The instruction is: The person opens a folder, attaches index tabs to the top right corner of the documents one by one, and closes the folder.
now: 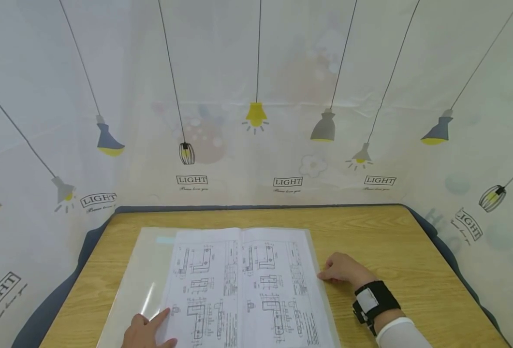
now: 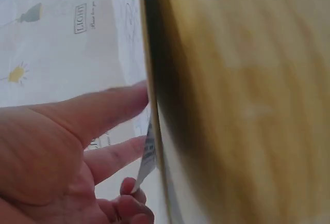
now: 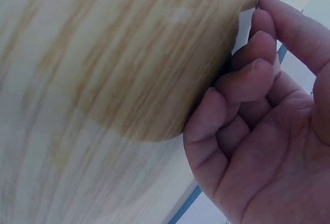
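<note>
A translucent plastic folder (image 1: 152, 261) lies spread on the table, with white sheets of technical drawings (image 1: 278, 285) on it, a fold down their middle. At the lower left, my left hand (image 1: 145, 332) rests its extended index finger and thumb on the left part of the drawings. In the left wrist view, the lower fingers of the left hand (image 2: 56, 157) curl loosely beside a sheet edge. My right hand (image 1: 343, 268) pinches the folder's right edge between thumb and index finger. The other fingers of the right hand (image 3: 258, 126) are curled above the wood in the right wrist view.
The wood-grain table (image 1: 395, 241) has a dark blue edge (image 1: 256, 208). Behind and on both sides hangs a pale curtain (image 1: 221, 63) printed with lamps and the word LIGHT. A black wrist strap (image 1: 380, 299) is round the right wrist.
</note>
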A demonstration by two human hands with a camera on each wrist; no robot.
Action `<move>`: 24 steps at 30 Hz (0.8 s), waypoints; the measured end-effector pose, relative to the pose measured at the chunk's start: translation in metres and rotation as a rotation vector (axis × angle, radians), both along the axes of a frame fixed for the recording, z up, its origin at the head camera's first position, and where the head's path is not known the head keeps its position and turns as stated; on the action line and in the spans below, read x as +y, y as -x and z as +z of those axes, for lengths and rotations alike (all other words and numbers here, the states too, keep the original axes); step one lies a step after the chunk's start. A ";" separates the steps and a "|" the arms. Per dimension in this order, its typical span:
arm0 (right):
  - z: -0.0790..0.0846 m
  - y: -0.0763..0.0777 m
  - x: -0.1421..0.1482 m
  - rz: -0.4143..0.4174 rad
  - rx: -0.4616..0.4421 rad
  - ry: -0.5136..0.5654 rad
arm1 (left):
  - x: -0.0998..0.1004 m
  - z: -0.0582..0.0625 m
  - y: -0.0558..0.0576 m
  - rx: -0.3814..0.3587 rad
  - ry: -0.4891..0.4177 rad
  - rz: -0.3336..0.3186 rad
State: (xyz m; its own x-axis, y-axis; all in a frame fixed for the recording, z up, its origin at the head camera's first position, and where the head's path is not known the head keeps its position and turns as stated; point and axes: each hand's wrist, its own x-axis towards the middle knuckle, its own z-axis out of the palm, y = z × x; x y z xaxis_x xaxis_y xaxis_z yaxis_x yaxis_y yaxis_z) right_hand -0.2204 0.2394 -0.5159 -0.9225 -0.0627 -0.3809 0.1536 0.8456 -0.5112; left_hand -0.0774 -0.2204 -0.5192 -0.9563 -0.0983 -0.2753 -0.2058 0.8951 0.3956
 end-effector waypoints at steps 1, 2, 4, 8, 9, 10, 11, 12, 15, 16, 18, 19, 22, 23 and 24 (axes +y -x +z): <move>0.000 0.000 0.000 0.000 -0.001 0.000 | 0.001 0.003 -0.001 0.034 0.008 -0.008; 0.000 0.000 0.000 0.001 -0.001 -0.002 | 0.004 0.006 -0.002 0.066 0.018 -0.025; 0.000 0.000 0.000 0.005 0.000 -0.005 | 0.009 0.015 -0.003 0.122 0.030 -0.061; 0.002 0.000 -0.001 0.008 0.000 -0.008 | 0.028 0.031 -0.006 0.260 0.059 -0.122; 0.003 -0.001 -0.001 0.009 0.001 -0.007 | 0.033 0.035 -0.007 0.302 0.053 -0.141; 0.003 -0.001 -0.001 0.007 0.001 -0.005 | 0.039 0.038 -0.008 0.331 0.044 -0.156; 0.004 -0.002 -0.001 0.005 0.000 -0.004 | 0.046 0.042 -0.008 0.353 0.033 -0.172; 0.004 -0.002 -0.001 0.006 0.001 -0.003 | 0.054 0.045 -0.008 0.362 0.013 -0.186; 0.005 -0.003 -0.001 0.004 0.000 -0.006 | 0.078 0.052 -0.007 0.359 -0.052 -0.262; 0.005 -0.003 -0.001 0.003 -0.002 -0.006 | 0.086 0.054 -0.006 0.344 -0.072 -0.296; 0.005 -0.003 -0.001 0.003 -0.004 -0.007 | 0.102 0.057 -0.003 0.314 -0.101 -0.367; 0.005 -0.002 -0.001 0.004 -0.004 -0.008 | 0.109 0.058 -0.001 0.299 -0.106 -0.405; 0.003 -0.001 -0.001 0.001 -0.002 -0.004 | 0.134 0.059 0.007 0.248 -0.137 -0.502; 0.003 -0.001 -0.001 0.001 -0.001 -0.004 | 0.142 0.059 0.010 0.226 -0.150 -0.530; 0.003 -0.001 -0.002 0.000 -0.001 -0.002 | 0.150 0.060 0.012 0.201 -0.170 -0.555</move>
State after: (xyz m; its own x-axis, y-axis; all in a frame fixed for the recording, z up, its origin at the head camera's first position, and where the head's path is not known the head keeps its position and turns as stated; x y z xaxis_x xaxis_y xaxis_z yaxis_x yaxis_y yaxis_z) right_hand -0.2195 0.2379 -0.5133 -0.9221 -0.0617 -0.3820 0.1542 0.8469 -0.5089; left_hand -0.0898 -0.0704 -0.4588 -0.8871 0.4585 -0.0528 0.3660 0.7685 0.5248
